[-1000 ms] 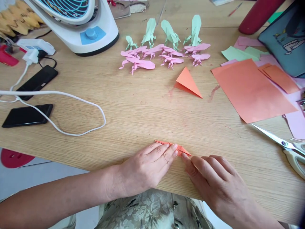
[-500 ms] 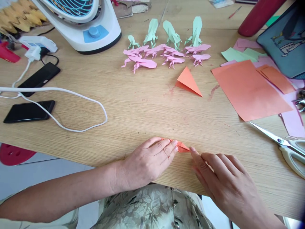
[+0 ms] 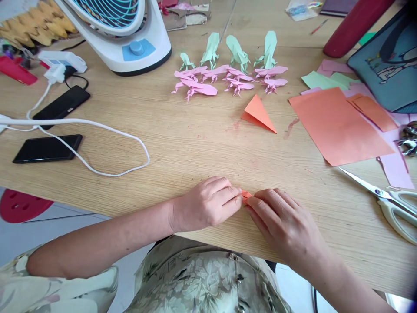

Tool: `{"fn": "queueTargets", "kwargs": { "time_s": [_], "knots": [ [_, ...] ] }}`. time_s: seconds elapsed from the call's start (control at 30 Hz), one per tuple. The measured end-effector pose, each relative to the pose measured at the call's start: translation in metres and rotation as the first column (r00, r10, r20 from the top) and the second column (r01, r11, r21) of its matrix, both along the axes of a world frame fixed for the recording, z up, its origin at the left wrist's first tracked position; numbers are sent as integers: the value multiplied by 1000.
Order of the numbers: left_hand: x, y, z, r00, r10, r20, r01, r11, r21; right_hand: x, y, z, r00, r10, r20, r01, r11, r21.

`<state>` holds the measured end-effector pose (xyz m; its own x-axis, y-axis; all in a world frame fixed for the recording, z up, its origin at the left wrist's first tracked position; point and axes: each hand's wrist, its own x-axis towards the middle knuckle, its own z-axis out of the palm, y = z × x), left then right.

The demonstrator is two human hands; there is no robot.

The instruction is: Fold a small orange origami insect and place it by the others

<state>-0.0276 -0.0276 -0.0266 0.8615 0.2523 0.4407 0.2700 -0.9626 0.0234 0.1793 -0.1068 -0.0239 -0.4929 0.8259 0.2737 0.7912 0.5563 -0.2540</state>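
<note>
A small piece of folded orange paper [image 3: 246, 196] lies at the front of the table, mostly covered by my fingers. My left hand [image 3: 213, 202] grips its left end, fingers bent and pressed together. From the other side, my right hand [image 3: 280, 217] pinches the right end between thumb and fingers. Only a short orange strip shows between the two hands. Farther back lies a folded orange paper triangle [image 3: 259, 114]. Behind it stand several pink origami insects [image 3: 202, 88] and several green ones [image 3: 237, 53].
Scissors [image 3: 384, 195] lie at the right, by an orange sheet [image 3: 339, 126] and coloured scraps. A red bottle [image 3: 355, 28] and blue pouch [image 3: 387, 61] are behind. At left are a fan [image 3: 140, 56], two phones [image 3: 48, 148] and a looping white cable [image 3: 143, 145].
My right hand has moved left and up onto the folded paper and now pinches it. My left hand's fingers have curled from lying flat to gripping. The view has shifted slightly.
</note>
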Motion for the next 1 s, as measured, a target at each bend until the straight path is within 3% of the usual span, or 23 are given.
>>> {"fn": "queueTargets", "kwargs": {
  "time_s": [0.3, 0.67, 1.0],
  "knots": [
    [1, -1, 1, 1000, 23, 20, -22, 999, -40, -2, 0, -8, 999, -16, -34, 18, 998, 65],
    [11, -10, 13, 987, 143, -72, -155, 969, -194, 0, -5, -5, 984, -88, -155, 91, 996, 14],
    [13, -5, 3, 996, 83, -34, -90, 930, -356, 8, -17, -4, 950, -189, -247, 173, 981, -86]
  ]
}}
